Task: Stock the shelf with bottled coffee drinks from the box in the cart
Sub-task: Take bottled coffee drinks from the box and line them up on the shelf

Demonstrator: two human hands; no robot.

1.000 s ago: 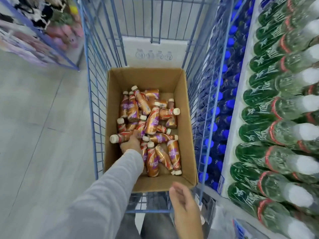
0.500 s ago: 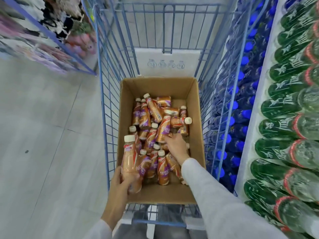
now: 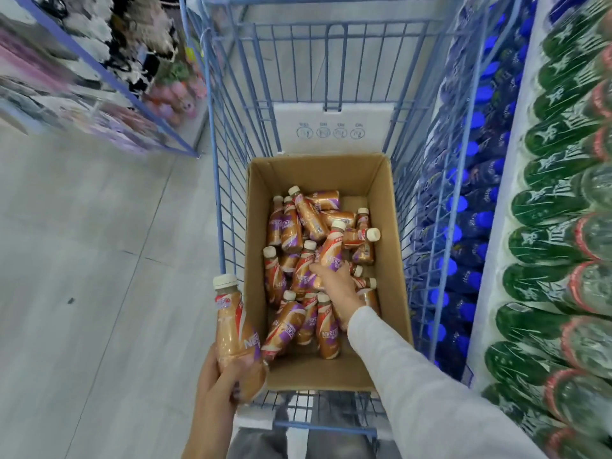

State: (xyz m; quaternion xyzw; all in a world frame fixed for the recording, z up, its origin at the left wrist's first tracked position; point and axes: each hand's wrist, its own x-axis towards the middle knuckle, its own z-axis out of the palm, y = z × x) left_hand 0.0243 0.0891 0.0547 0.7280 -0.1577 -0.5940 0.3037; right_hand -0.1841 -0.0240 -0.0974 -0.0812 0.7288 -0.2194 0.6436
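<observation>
Two grips — left fingers (image 3: 231, 376) round raised bottle (image 3: 233, 323), right fingers (image 3: 313, 269) round boxed bottle (image 3: 332, 250).

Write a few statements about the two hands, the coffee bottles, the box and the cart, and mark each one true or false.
1. The left hand holds a coffee bottle with its cap up. True.
2. The right hand hangs empty beside the cart. False: it reaches into the box and grips a second bottle.
3. The loose bottles in the box stand in neat rows. False: they lie jumbled.
4. The box sits inside the blue wire cart. True.
5. Green bottles fill the shelf on the right. True.
</observation>
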